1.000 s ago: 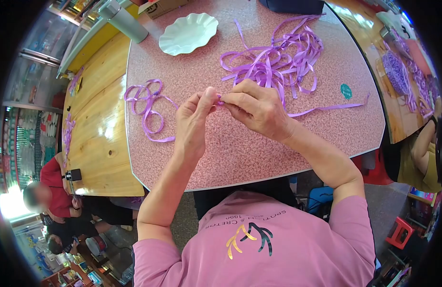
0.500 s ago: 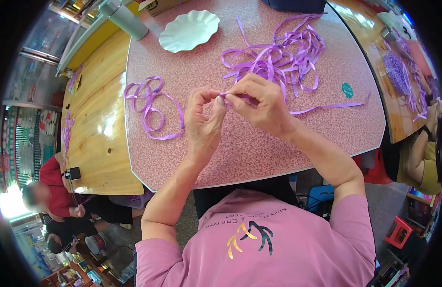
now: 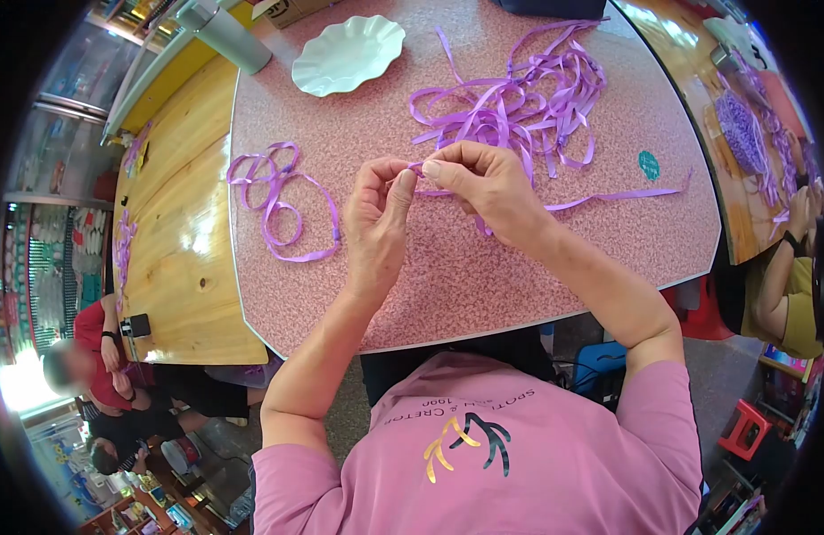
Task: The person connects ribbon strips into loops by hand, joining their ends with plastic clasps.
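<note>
Both my hands pinch a purple ribbon above the middle of the pink speckled table. My left hand grips it between thumb and forefinger. Close beside it, my right hand pinches the same ribbon, fingertips almost meeting the left ones. A ribbon piece shows just below the fingers; the exact pinch point is partly hidden by the thumbs. Behind my right hand lies a tangled pile of purple ribbon. A looped purple ribbon lies apart on the left, and a ribbon tail stretches to the right.
A white scalloped plate stands at the back, with a grey-green bottle to its left. A round green sticker is on the right side. A wooden table adjoins on the left. People sit at both sides; a red stool stands lower right.
My right thumb has shifted over the pinched ribbon, and a ribbon piece now shows below the fingers. At left, the person in red has moved their arms.
</note>
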The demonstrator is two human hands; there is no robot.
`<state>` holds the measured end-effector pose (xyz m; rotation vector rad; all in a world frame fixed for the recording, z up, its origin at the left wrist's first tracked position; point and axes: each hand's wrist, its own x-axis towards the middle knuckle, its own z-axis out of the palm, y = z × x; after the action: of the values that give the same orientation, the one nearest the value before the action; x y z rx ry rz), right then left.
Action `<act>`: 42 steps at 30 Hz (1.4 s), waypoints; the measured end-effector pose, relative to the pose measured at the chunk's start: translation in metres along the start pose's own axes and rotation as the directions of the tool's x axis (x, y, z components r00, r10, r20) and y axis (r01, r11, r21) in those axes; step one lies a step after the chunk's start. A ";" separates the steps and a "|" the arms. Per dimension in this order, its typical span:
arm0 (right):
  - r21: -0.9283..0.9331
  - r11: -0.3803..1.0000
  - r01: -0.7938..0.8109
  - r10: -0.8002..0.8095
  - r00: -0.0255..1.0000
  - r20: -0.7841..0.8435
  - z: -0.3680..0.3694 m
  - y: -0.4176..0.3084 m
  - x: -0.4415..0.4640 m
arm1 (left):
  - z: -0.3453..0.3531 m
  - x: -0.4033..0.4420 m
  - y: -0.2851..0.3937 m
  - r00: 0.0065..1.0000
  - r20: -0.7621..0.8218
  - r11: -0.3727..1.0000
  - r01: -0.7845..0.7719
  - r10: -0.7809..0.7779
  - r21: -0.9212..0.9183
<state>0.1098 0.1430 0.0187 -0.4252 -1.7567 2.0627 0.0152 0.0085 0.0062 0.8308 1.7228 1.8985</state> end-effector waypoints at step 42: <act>0.372 0.867 -0.332 0.254 0.936 0.242 -0.011 -0.006 0.004 | -0.014 0.012 0.001 0.912 0.124 0.841 -0.409 0.392 0.354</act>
<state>0.1119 0.1554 0.0233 -0.4015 -1.3558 2.6891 -0.0033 0.0066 0.0080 1.4725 2.0405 1.7916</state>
